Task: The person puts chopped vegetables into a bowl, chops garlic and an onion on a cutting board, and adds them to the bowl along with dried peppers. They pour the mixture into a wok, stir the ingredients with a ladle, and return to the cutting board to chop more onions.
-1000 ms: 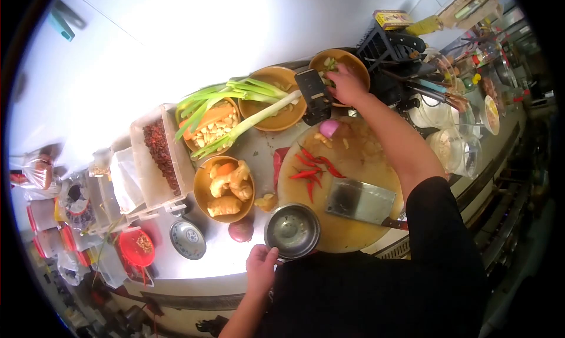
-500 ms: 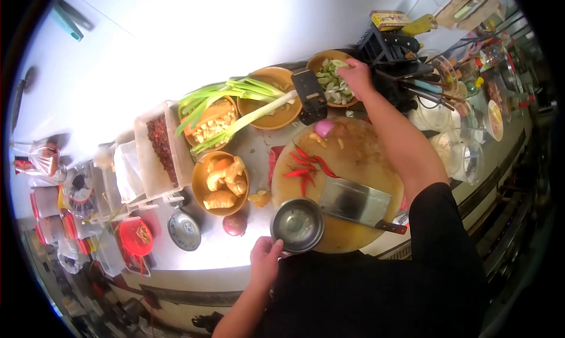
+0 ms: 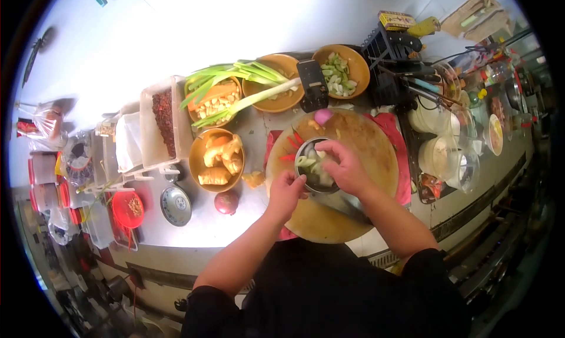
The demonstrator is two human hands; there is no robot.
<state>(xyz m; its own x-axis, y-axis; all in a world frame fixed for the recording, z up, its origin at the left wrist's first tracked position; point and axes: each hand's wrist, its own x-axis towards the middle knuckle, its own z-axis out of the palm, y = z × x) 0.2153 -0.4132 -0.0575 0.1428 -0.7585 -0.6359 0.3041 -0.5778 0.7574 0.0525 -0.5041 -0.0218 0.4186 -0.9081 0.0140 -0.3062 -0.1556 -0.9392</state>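
My left hand (image 3: 287, 192) grips the near left rim of a small metal bowl (image 3: 322, 191) above the round chopping board (image 3: 376, 143). Pale green scallion pieces (image 3: 306, 161) lie inside the bowl. Over its right side, my right hand (image 3: 346, 168) has its fingers bunched, with scallion pieces at the fingertips. Red chilies (image 3: 288, 158) show on the board beyond the bowl, partly covered. The cleaver (image 3: 348, 207) lies on the board, mostly hidden under the bowl and my right arm. A peeled shallot (image 3: 323, 116) sits at the board's far edge.
More chopped scallion fills part of a brown bowl (image 3: 356, 60) at the back. Leeks (image 3: 253, 106) lie across bowls beside it. Left of the board are a bowl of ginger (image 3: 195, 161), a red onion (image 3: 226, 202) and a patterned dish (image 3: 176, 206). A knife rack (image 3: 385, 61) stands back right.
My right hand has come from the back scallion bowl to the metal bowl, which now contains scallion pieces. My left hand has moved the metal bowl forward and right, over the board.
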